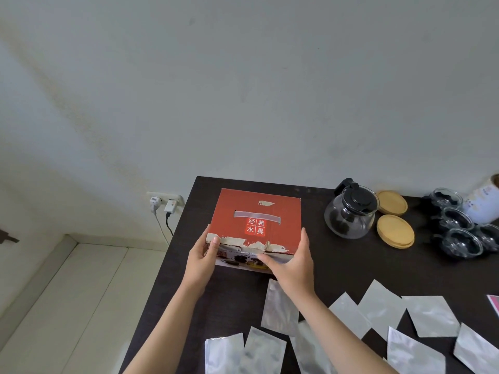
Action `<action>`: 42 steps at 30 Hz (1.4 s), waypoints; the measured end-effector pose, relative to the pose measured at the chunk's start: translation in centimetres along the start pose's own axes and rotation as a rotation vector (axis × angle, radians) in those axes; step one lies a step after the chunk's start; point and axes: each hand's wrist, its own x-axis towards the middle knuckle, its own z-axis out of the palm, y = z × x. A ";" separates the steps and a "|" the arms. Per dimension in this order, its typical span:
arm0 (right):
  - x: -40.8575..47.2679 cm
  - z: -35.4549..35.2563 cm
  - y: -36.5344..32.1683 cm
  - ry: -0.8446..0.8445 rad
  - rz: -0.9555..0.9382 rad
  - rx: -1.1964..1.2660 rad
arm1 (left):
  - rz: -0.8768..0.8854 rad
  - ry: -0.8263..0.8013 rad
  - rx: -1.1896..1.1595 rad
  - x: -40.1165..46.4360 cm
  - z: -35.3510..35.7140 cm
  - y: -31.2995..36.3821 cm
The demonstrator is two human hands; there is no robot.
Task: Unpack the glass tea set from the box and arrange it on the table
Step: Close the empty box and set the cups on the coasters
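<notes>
A red cardboard box [256,217] with a grey carry handle and white characters on its lid stands closed near the far left corner of the dark table [337,268]. My left hand [202,257] grips its near left corner, thumb on the torn lid edge. My right hand [293,261] holds the near right corner, fingers along the front face. To the right stand a glass teapot [351,211] with a black lid and several small glass cups [461,228] in a cluster.
Two round wooden coasters [395,229] lie beside the teapot. Several silver foil pouches [378,311] are spread across the near part of the table. A white container [484,203] stands at the far right. A wall socket [164,202] with two plugs sits left of the table.
</notes>
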 end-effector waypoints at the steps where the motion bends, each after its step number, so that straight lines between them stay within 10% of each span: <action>1: 0.2 -0.1 0.0 0.002 -0.003 0.001 | 0.005 -0.003 0.010 0.2 0.1 0.1; 17: 14.5 -3.5 -1.1 -0.030 -0.053 -0.016 | 0.047 -0.098 0.066 11.3 7.0 3.7; 30: 15.7 -3.1 -0.2 -0.027 -0.031 -0.134 | -0.202 0.149 0.117 12.2 9.6 2.7; 38: 7.8 -8.5 6.9 0.000 -0.446 -0.372 | -0.141 -0.049 0.559 3.2 16.9 -0.3; 42: 6.7 -14.1 11.1 0.063 -0.362 -0.462 | -0.001 -0.232 0.872 1.0 21.9 -1.8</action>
